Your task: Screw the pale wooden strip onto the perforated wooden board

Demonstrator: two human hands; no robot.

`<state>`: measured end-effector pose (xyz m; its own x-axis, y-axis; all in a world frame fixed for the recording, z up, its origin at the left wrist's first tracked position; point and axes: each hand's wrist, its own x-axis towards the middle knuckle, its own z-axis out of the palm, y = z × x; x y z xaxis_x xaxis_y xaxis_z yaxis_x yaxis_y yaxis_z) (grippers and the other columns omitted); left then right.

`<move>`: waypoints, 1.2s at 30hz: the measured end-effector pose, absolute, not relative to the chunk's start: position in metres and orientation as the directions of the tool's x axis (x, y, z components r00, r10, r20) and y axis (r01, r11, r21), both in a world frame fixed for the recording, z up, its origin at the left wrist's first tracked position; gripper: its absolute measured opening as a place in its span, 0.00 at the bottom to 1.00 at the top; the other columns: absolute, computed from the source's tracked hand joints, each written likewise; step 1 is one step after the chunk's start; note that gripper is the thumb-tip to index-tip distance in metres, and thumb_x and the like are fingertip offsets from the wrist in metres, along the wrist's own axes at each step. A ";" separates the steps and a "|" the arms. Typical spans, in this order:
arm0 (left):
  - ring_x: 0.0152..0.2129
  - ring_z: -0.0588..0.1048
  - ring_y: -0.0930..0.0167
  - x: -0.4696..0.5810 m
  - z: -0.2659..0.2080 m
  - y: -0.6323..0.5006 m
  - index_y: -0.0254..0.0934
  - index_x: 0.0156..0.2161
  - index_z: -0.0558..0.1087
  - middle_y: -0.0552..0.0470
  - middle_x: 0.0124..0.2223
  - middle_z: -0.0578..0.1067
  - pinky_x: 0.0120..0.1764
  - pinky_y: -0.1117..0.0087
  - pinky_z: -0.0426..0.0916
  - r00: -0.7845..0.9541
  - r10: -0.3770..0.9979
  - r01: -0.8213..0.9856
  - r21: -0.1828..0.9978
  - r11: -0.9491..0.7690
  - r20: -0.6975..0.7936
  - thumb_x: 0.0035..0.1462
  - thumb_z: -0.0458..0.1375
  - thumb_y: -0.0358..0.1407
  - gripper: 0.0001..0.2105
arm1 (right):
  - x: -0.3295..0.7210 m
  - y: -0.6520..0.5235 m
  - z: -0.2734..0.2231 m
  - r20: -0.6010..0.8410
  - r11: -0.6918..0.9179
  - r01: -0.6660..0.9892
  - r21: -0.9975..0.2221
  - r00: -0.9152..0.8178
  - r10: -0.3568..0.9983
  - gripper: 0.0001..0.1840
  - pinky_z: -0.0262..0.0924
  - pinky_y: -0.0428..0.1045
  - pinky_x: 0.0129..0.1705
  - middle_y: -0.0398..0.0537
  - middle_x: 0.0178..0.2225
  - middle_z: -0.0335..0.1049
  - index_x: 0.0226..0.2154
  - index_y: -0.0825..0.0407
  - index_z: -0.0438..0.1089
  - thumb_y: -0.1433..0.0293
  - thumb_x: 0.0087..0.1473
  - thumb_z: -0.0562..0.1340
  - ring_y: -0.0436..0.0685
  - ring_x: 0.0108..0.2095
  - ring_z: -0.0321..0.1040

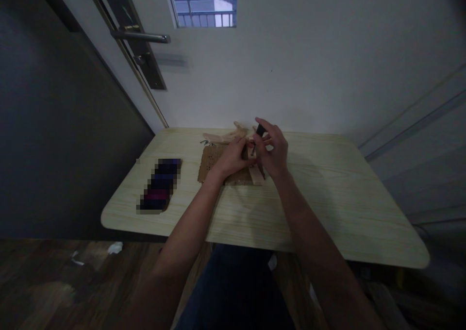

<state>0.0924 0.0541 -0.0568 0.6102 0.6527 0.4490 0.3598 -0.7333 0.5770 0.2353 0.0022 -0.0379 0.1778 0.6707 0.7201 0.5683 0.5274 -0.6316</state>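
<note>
My right hand [274, 150] grips a short screwdriver [260, 129] by its black handle, with the thin shaft pointing down at a light wooden piece [257, 175]. My left hand [233, 159] is closed around the wooden piece, its thumb and fingers close to the screwdriver's tip. Under both hands lies a brown cardboard sheet [208, 164] with small holes in it. More wooden strips [222, 138] are heaped just behind the cardboard. A few small dark screws [204, 142] lie at its back left corner. The fingers partly hide where the tip meets the wood.
A pale wood-grain table [345, 199] stands against a white door [309, 53] with a metal handle [145, 37]. A phone [160, 184], blurred out, lies on the table's left side. Scraps of white paper [115, 247] are on the floor.
</note>
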 end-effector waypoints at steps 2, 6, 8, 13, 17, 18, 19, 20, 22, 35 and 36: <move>0.45 0.71 0.59 0.092 -0.056 0.054 0.34 0.42 0.68 0.42 0.48 0.72 0.49 0.56 0.67 0.608 0.663 0.372 0.581 -0.724 0.437 0.49 0.66 0.39 0.18 | 0.236 0.000 -0.036 0.727 0.562 0.540 -0.627 0.145 0.672 0.23 0.73 0.51 0.35 0.50 0.49 0.72 0.55 0.41 0.66 0.53 0.61 0.52 0.55 0.41 0.73; 0.45 0.71 0.60 0.092 -0.056 0.053 0.34 0.42 0.68 0.42 0.47 0.72 0.49 0.58 0.67 0.608 0.661 0.364 0.586 -0.724 0.440 0.49 0.66 0.40 0.18 | 0.236 0.002 -0.036 0.722 0.600 0.476 -0.643 0.115 0.682 0.23 0.73 0.52 0.43 0.49 0.53 0.72 0.55 0.43 0.65 0.54 0.62 0.53 0.56 0.45 0.74; 0.45 0.71 0.60 0.092 -0.056 0.053 0.34 0.41 0.68 0.42 0.47 0.72 0.49 0.58 0.67 0.610 0.658 0.362 0.584 -0.727 0.441 0.50 0.66 0.41 0.18 | 0.237 0.005 -0.038 0.723 0.598 0.468 -0.651 0.144 0.675 0.21 0.73 0.51 0.41 0.48 0.49 0.74 0.53 0.44 0.67 0.55 0.60 0.56 0.54 0.41 0.75; 0.46 0.71 0.59 0.093 -0.057 0.054 0.35 0.44 0.68 0.42 0.48 0.72 0.49 0.57 0.67 0.609 0.655 0.360 0.581 -0.730 0.446 0.49 0.66 0.40 0.19 | 0.238 0.011 -0.044 0.739 0.563 0.503 -0.656 0.275 0.615 0.19 0.72 0.48 0.32 0.45 0.41 0.73 0.46 0.44 0.70 0.56 0.53 0.64 0.51 0.32 0.71; 0.45 0.71 0.60 0.092 -0.057 0.054 0.35 0.44 0.68 0.42 0.47 0.72 0.48 0.56 0.67 0.615 0.651 0.354 0.582 -0.732 0.445 0.49 0.66 0.39 0.19 | 0.237 0.009 -0.043 0.739 0.560 0.515 -0.649 0.254 0.624 0.19 0.71 0.47 0.30 0.45 0.42 0.72 0.48 0.42 0.69 0.56 0.54 0.62 0.51 0.33 0.70; 0.45 0.71 0.60 0.092 -0.056 0.054 0.34 0.44 0.68 0.42 0.47 0.72 0.48 0.57 0.67 0.615 0.651 0.354 0.582 -0.732 0.445 0.49 0.66 0.40 0.19 | 0.237 0.007 -0.042 0.739 0.570 0.505 -0.648 0.234 0.632 0.19 0.72 0.48 0.31 0.46 0.44 0.72 0.49 0.42 0.69 0.56 0.56 0.61 0.51 0.35 0.71; 0.45 0.71 0.60 0.092 -0.056 0.054 0.34 0.43 0.68 0.42 0.47 0.72 0.48 0.57 0.67 0.613 0.652 0.356 0.581 -0.732 0.446 0.49 0.66 0.40 0.18 | 0.236 0.006 -0.041 0.736 0.582 0.489 -0.650 0.214 0.642 0.19 0.73 0.49 0.34 0.47 0.47 0.72 0.50 0.42 0.68 0.56 0.57 0.59 0.52 0.38 0.72; 0.45 0.71 0.60 0.092 -0.056 0.054 0.35 0.42 0.68 0.42 0.47 0.72 0.48 0.57 0.67 0.611 0.654 0.358 0.581 -0.731 0.446 0.50 0.66 0.40 0.18 | 0.236 0.005 -0.040 0.730 0.592 0.468 -0.656 0.195 0.655 0.20 0.74 0.50 0.37 0.48 0.49 0.72 0.51 0.42 0.67 0.55 0.59 0.57 0.53 0.40 0.73; 0.45 0.71 0.60 0.092 -0.056 0.054 0.36 0.42 0.68 0.44 0.47 0.72 0.49 0.57 0.67 0.609 0.657 0.363 0.581 -0.729 0.444 0.49 0.66 0.39 0.17 | 0.235 0.004 -0.039 0.710 0.601 0.425 -0.677 0.162 0.685 0.22 0.74 0.52 0.43 0.49 0.52 0.72 0.53 0.43 0.66 0.54 0.60 0.54 0.54 0.43 0.74; 0.46 0.70 0.60 0.092 -0.057 0.054 0.35 0.44 0.68 0.42 0.49 0.72 0.50 0.56 0.67 0.611 0.657 0.370 0.575 -0.730 0.442 0.49 0.66 0.39 0.19 | 0.234 0.009 -0.043 0.731 0.559 0.491 -0.668 0.292 0.617 0.21 0.68 0.45 0.27 0.41 0.34 0.69 0.46 0.43 0.68 0.53 0.51 0.64 0.49 0.28 0.68; 0.46 0.71 0.60 0.092 -0.057 0.054 0.35 0.44 0.68 0.42 0.48 0.72 0.49 0.56 0.67 0.610 0.656 0.367 0.575 -0.731 0.445 0.49 0.66 0.39 0.19 | 0.234 0.009 -0.043 0.729 0.560 0.489 -0.669 0.283 0.623 0.21 0.68 0.45 0.27 0.42 0.35 0.70 0.47 0.43 0.67 0.53 0.52 0.63 0.49 0.29 0.69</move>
